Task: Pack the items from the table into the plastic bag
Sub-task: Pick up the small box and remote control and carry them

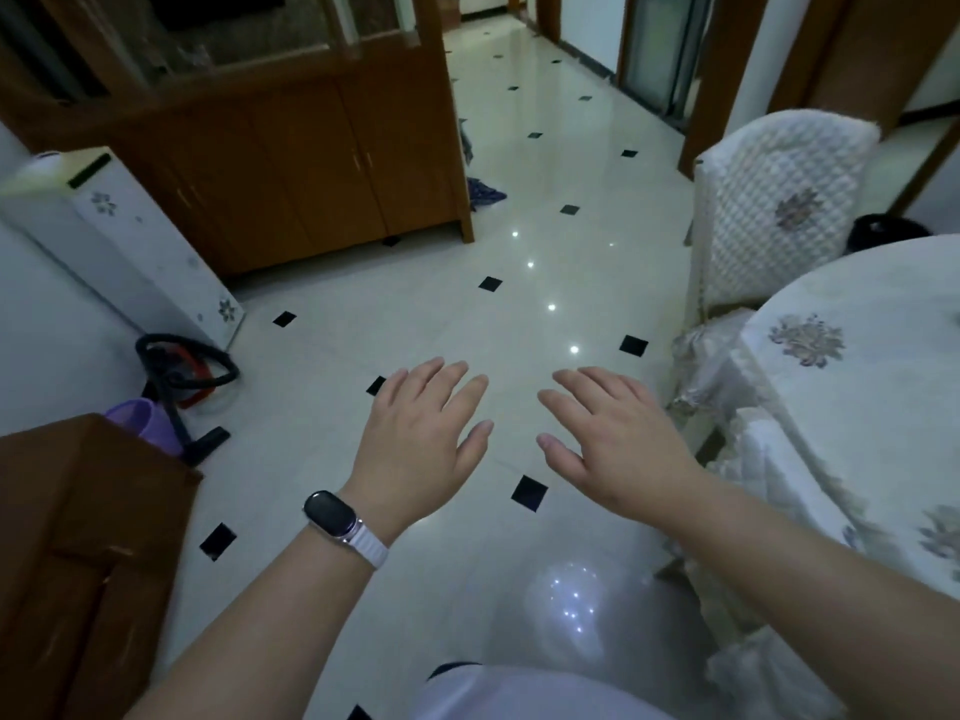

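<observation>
- Above a glossy white tiled floor (415, 283) with small black diamond insets, two bare hands reach forward, palms down, side by side and apart.
- Left hand (415, 444): fingers (441, 387) straight and close together, thumb angled inward; it holds nothing and touches nothing. A dark fitness band (332, 514) on a pale strap sits on the wrist.
- Right hand (613, 439): fingers (587, 389) straight, slightly fanned, thumb angled inward toward the left thumb; it too holds and touches nothing.
- At the right edge, a table (872, 356) under a white floral cloth; only part of its top shows, and I cannot tell what items lie on it. No plastic bag appears in view.
- Behind the table, a chair (779, 210) in a quilted white cover.
- Far left, a wooden cabinet (291, 163), a white floor appliance (130, 241), and a vacuum hose (192, 366) on the floor.
</observation>
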Action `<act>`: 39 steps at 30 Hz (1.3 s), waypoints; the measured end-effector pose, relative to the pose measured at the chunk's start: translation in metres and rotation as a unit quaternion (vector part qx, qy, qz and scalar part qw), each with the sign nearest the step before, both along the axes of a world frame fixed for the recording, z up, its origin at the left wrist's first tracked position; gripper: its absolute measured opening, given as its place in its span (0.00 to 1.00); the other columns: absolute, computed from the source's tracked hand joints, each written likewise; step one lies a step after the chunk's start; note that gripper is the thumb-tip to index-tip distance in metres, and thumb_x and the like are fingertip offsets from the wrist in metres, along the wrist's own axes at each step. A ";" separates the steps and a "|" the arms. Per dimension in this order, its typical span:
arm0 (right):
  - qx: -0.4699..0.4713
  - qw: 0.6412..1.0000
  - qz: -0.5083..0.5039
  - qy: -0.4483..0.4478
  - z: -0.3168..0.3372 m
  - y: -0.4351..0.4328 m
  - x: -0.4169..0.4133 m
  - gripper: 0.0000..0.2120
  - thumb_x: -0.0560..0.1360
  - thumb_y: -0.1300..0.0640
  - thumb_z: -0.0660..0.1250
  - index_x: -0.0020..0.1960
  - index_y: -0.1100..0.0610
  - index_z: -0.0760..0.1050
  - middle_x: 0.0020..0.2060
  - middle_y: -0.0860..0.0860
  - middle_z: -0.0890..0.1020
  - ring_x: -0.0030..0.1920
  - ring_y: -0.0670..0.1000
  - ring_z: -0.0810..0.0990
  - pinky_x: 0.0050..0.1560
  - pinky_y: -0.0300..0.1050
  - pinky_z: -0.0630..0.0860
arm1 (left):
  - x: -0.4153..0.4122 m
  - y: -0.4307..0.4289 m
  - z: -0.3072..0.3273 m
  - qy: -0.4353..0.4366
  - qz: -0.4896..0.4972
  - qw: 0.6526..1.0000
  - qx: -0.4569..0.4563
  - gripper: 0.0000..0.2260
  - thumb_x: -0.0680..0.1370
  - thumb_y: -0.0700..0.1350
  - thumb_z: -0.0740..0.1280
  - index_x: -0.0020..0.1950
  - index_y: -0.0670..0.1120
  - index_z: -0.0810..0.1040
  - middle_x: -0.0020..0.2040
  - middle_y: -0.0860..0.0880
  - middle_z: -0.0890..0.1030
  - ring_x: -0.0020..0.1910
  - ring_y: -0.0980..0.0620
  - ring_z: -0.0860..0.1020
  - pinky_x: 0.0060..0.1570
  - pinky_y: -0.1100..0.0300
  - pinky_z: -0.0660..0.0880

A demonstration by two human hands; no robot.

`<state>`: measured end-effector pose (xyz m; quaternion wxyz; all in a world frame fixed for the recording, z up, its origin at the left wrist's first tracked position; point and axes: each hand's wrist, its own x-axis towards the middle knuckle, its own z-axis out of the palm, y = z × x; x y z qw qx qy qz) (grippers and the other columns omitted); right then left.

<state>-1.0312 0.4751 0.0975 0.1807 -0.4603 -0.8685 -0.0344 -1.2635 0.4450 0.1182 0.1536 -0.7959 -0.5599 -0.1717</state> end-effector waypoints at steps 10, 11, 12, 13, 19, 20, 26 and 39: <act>-0.022 0.987 -0.154 -0.050 -0.008 0.147 0.008 0.24 0.77 0.41 0.56 0.63 0.55 0.76 0.63 0.55 0.78 0.63 0.59 0.75 0.60 0.54 0.71 | 0.000 0.207 -0.036 -0.043 -0.125 0.991 -0.033 0.19 0.79 0.54 0.62 0.65 0.45 0.79 0.65 0.44 0.79 0.66 0.41 0.75 0.63 0.43 0.71; -0.029 0.983 -0.172 -0.051 -0.008 0.162 0.006 0.24 0.77 0.41 0.56 0.63 0.56 0.76 0.62 0.55 0.78 0.63 0.59 0.75 0.60 0.54 0.71 | 0.000 0.229 -0.037 -0.046 -0.141 0.988 -0.041 0.19 0.79 0.53 0.62 0.65 0.45 0.79 0.65 0.44 0.79 0.66 0.41 0.75 0.63 0.43 0.71; -0.036 0.980 -0.190 -0.052 -0.008 0.176 0.005 0.24 0.77 0.41 0.56 0.63 0.56 0.76 0.62 0.55 0.78 0.63 0.59 0.75 0.60 0.54 0.71 | 0.001 0.250 -0.039 -0.050 -0.161 0.985 -0.046 0.19 0.79 0.53 0.62 0.65 0.45 0.79 0.65 0.44 0.79 0.65 0.41 0.75 0.63 0.44 0.71; -0.042 0.976 -0.208 -0.055 -0.006 0.188 0.003 0.24 0.77 0.41 0.56 0.63 0.56 0.76 0.62 0.55 0.78 0.63 0.58 0.75 0.60 0.54 0.71 | 0.002 0.272 -0.040 -0.053 -0.182 0.981 -0.048 0.19 0.79 0.53 0.62 0.65 0.45 0.79 0.65 0.44 0.79 0.65 0.41 0.75 0.63 0.44 0.71; -0.059 0.938 -0.337 -0.062 0.008 0.243 0.016 0.25 0.76 0.41 0.56 0.63 0.55 0.77 0.63 0.54 0.78 0.63 0.58 0.75 0.60 0.54 0.71 | 0.034 0.394 -0.037 -0.073 -0.295 0.952 -0.041 0.19 0.78 0.53 0.62 0.63 0.45 0.80 0.63 0.44 0.80 0.64 0.40 0.76 0.62 0.44 0.71; -0.059 0.931 -0.355 -0.064 0.010 0.246 0.023 0.25 0.76 0.41 0.56 0.62 0.55 0.77 0.62 0.55 0.78 0.63 0.58 0.75 0.59 0.54 0.72 | 0.045 0.407 -0.036 -0.075 -0.313 0.946 -0.042 0.18 0.78 0.52 0.63 0.63 0.45 0.80 0.62 0.44 0.80 0.63 0.40 0.76 0.61 0.45 0.71; -0.065 0.873 -0.481 -0.052 0.006 0.251 0.071 0.23 0.75 0.41 0.57 0.61 0.55 0.77 0.60 0.54 0.79 0.61 0.60 0.76 0.56 0.54 0.73 | 0.130 0.461 -0.042 -0.072 -0.434 0.897 -0.052 0.17 0.76 0.51 0.66 0.61 0.44 0.80 0.60 0.43 0.80 0.59 0.40 0.78 0.57 0.46 0.74; -0.112 0.798 -0.590 0.049 -0.060 0.351 0.238 0.21 0.76 0.43 0.59 0.61 0.54 0.78 0.62 0.54 0.79 0.61 0.58 0.76 0.57 0.54 0.73 | 0.324 0.578 -0.055 0.005 -0.500 0.860 -0.105 0.19 0.77 0.52 0.64 0.64 0.46 0.79 0.62 0.45 0.79 0.61 0.42 0.76 0.59 0.47 0.73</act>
